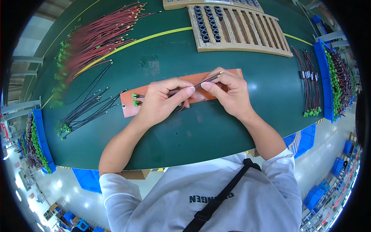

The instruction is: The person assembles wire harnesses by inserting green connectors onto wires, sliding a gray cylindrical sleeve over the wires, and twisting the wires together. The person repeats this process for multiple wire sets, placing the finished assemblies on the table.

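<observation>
Both hands work over an orange board lying on the green table. My left hand is closed with its thumb pressed on a thin bundle of dark wires. My right hand pinches the same wires between thumb and fingers, nearer their brass-coloured ends. Two green connectors stick out to the left of my left hand, with short leads running toward it. A dark loop shows below the left fingers; what it belongs to is partly hidden.
Red wires with green connectors lie at far left, black wires nearer. A cardboard tray with black rings stands far. To the right lie bundled wires and a blue bin; another blue bin flanks the left edge.
</observation>
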Demonstrator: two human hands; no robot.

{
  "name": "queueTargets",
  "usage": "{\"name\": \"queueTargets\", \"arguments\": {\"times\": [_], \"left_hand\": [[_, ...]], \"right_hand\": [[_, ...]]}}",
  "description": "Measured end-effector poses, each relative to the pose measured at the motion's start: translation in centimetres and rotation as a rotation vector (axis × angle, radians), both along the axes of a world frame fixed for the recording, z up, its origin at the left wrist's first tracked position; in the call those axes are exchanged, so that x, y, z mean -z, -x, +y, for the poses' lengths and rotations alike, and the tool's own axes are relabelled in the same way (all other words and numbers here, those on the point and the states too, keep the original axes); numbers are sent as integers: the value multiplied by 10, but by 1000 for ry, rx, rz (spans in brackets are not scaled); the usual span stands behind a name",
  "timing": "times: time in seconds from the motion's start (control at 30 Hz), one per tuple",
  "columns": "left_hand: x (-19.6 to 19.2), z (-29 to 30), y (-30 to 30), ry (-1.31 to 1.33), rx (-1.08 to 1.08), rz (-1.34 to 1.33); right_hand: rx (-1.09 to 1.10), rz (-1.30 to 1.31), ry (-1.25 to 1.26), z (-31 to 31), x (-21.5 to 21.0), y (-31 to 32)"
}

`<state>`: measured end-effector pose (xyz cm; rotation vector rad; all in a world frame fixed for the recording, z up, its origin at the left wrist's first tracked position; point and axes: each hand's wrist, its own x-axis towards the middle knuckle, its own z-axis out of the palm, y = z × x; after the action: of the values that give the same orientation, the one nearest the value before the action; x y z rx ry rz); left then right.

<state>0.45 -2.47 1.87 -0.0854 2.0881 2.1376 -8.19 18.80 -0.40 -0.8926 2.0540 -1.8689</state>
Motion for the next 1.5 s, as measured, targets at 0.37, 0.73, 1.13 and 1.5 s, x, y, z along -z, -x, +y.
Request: {"name": "queueTargets", "arguments": {"times": [0.37, 0.73, 1.13, 1.5], "left_hand": [[8, -7, 1, -20, 22, 59], [3, -4, 0, 11, 5, 29], [8, -4, 1, 43, 51, 19], [-3, -17, -24, 686, -139, 692]], "right_hand": [[-1, -121, -1, 1, -4, 6], [-12, -82, -11, 1, -4, 8], [-6, -145, -151, 4, -14, 10], [119, 382, -414, 15, -11, 10]]}}
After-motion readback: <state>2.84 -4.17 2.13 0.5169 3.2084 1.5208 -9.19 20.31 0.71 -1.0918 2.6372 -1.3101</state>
